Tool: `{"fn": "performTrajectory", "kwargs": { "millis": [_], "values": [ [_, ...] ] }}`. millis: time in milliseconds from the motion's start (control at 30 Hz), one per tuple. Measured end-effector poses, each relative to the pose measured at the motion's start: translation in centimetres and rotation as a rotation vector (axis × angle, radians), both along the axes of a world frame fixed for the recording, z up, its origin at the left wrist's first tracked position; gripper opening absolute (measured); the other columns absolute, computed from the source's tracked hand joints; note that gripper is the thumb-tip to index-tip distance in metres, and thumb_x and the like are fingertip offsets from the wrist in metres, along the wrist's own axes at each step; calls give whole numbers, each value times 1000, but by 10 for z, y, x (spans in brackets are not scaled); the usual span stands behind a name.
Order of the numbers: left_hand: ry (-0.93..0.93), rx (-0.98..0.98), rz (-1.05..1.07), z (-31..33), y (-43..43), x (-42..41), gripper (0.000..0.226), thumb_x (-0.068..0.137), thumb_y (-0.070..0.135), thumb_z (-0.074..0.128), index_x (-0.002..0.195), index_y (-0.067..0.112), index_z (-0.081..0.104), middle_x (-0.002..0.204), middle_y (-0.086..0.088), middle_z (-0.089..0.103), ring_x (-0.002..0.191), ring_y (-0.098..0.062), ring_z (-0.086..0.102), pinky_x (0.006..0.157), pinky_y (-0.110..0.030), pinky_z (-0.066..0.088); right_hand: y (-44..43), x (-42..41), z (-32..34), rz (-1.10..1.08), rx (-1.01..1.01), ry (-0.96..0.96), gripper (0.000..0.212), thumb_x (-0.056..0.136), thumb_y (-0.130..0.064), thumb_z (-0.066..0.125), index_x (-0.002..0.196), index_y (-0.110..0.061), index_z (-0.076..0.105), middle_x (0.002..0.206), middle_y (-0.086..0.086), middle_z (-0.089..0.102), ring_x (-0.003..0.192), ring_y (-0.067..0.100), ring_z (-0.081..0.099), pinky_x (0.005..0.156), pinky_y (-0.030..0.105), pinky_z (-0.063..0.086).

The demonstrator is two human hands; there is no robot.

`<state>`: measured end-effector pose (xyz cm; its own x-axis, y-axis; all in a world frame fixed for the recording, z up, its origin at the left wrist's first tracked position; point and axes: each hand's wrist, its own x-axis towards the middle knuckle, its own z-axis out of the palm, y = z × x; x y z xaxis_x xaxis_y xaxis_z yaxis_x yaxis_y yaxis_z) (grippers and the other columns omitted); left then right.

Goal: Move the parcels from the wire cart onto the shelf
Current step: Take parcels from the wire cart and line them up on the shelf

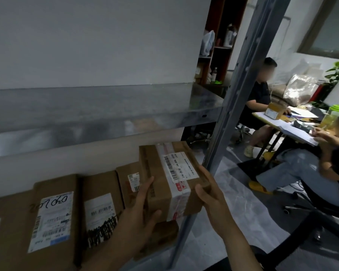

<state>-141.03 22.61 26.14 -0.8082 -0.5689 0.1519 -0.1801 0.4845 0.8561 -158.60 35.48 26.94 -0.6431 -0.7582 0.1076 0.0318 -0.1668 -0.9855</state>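
Handwritten digits, seemingly "207020", on left parcel label (51, 220); print on held parcel label (181, 167) too small

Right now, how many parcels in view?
5 parcels: one between left hand and right hand, three left of it on the shelf, one on the far desk. More may be hidden.

The left hand (143, 208) and right hand (209, 194) grip a taped parcel (164, 184), lower centre. More labelled parcels (53, 222) stand lower left under a metal shelf (106, 118).

The shelf (106, 118) is dull, mottled galvanised metal. The parcels (164, 178) are matt brown cardboard with glossy tape and white paper labels.
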Motion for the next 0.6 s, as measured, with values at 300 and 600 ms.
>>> {"fn": "performTrajectory", "kwargs": {
  "millis": [300,600],
  "values": [
    [86,64,112,0,7,-33,72,87,42,57,127,75,7,122,35,49,111,9,55,97,-28,50,-13,-21,-6,-197,136,330,45,90,-47,54,132,-35,43,118,-19,58,103,-14,57,79,5,47],
    [86,-17,201,-2,2,-60,73,90,44,54,140,60,3,141,6,49,115,-10,58,92,-40,54,-7,-40,-15,-363,275,713,51,94,-19,57,142,-22,41,109,6,57,83,11,61,66,14,49]
  ]
}}
